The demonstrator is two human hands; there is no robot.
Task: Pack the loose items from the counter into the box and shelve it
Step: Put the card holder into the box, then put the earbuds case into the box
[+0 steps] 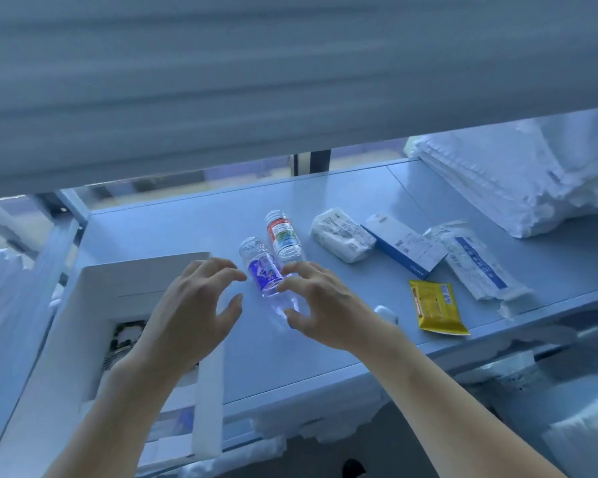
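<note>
Lying on the pale blue counter (194,229), a clear plastic bottle with a purple label (265,272) is flanked by the left hand (190,305) and right hand (320,305), fingers spread wide, nothing gripped. The open white cardboard box (94,288) is seen at left, a clear red-labelled bottle (283,236) just beside.

Pale counter (187,232), white box (83,305), two bottles (273,257), yellow packet (435,308)

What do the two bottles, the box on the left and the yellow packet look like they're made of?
Both bottles: clear plastic, glossy; the counter shows through them.
Box: probably matte white cardboard, with thin, flat, folded walls.
Yellow packet: likely plastic film, flat and slightly shiny, with a crimped end.
</note>
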